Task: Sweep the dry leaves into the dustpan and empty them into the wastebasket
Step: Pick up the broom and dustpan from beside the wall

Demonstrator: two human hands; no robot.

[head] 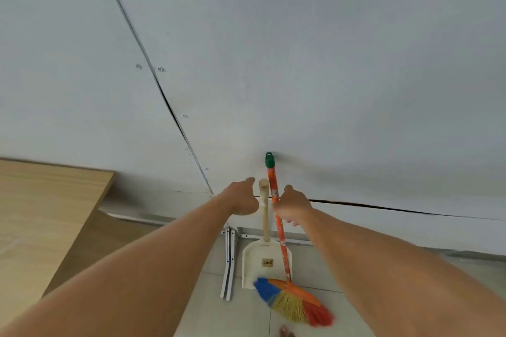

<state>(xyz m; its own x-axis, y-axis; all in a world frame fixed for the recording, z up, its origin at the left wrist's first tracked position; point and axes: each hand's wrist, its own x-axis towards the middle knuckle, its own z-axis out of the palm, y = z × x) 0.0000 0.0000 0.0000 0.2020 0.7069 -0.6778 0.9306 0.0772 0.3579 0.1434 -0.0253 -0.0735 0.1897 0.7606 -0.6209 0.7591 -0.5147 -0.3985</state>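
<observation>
A white dustpan (262, 262) with a pale wooden handle (264, 213) leans upright against the white wall. Beside it leans a broom with an orange patterned handle (282, 241), a green cap (269, 160) and blue, yellow and red bristles (295, 302) resting on the floor. My left hand (242, 200) is just left of the dustpan handle's top, fingers apart and thumb raised, holding nothing. My right hand (293, 206) is closed around the broom handle below the cap, slightly blurred. No leaves or wastebasket are in view.
A wooden tabletop (46, 216) fills the lower left. A folded white metal bracket (229, 262) stands against the wall left of the dustpan. The floor is light grey tile (241, 317). A toe (286, 332) shows at the bottom edge.
</observation>
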